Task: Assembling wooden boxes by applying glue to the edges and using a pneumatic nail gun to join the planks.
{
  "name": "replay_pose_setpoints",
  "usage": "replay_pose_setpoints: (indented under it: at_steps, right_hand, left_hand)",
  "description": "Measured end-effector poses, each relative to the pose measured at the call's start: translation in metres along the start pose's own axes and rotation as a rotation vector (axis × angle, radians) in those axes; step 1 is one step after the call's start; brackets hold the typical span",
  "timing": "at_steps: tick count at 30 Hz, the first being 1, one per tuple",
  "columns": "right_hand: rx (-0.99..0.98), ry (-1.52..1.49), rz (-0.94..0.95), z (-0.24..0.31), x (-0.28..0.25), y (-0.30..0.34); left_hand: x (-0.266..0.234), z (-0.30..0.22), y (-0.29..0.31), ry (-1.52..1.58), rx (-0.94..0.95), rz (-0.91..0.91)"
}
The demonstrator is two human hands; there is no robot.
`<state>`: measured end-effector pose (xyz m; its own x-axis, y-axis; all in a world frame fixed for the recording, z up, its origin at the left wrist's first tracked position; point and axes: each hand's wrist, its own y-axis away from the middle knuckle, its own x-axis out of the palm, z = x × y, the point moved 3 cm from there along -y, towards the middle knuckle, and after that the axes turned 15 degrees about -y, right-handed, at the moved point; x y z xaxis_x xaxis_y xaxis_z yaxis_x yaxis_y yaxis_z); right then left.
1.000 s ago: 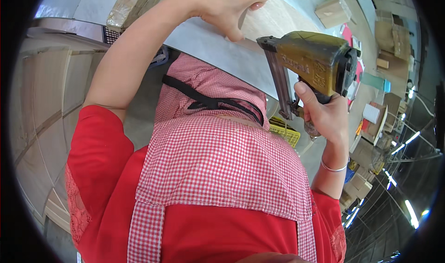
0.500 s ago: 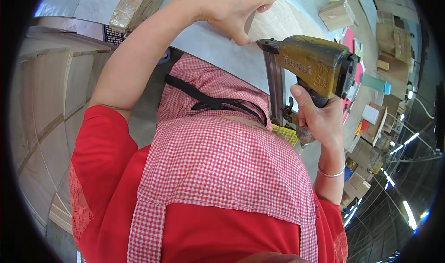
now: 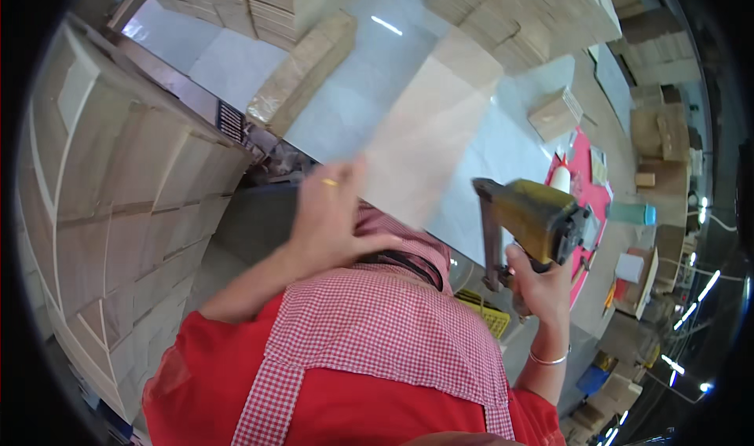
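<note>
In my right hand [image 3: 542, 289] is a yellow and black pneumatic nail gun [image 3: 534, 210], gripped by its handle to the right of a thin wooden board [image 3: 428, 132]. The gun's nose stands apart from the board. My left hand [image 3: 326, 218], blurred by motion, is at the board's near left edge, thumb spread from the fingers. Nothing shows in its grasp; whether its fingertips touch the board I cannot tell. The board lies on a pale worktable [image 3: 471, 210], its near end reaching the edge by my checked apron.
A taped wooden bundle [image 3: 306, 69] lies on the table's left. Stacked wooden pieces [image 3: 526, 14] stand at the back, and a small wooden block [image 3: 556, 114] sits at right near a pink sheet [image 3: 577, 163]. Tall wooden stacks [image 3: 133, 210] rise on my left. A yellow basket [image 3: 483, 312] is below the table edge.
My left hand has come back toward my body, down to the board's near left side. The nail gun has moved away from the board and slightly down. The view has shifted, showing more table.
</note>
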<state>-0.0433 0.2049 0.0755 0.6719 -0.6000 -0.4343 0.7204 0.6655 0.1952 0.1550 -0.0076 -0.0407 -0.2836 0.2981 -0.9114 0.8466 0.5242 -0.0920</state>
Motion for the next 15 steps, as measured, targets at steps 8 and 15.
replay_pose_setpoints:
  at_steps: [8,15]
  right_hand:
    - [0.185,-0.025,-0.32,-0.024,-0.058,0.046]
    - [0.158,0.129,-0.098,-0.04,-0.058,0.059]
  left_hand:
    - [0.06,-0.021,-0.137,0.599,0.133,-0.279]
    - [0.064,0.057,-0.324,0.281,-0.048,-0.279]
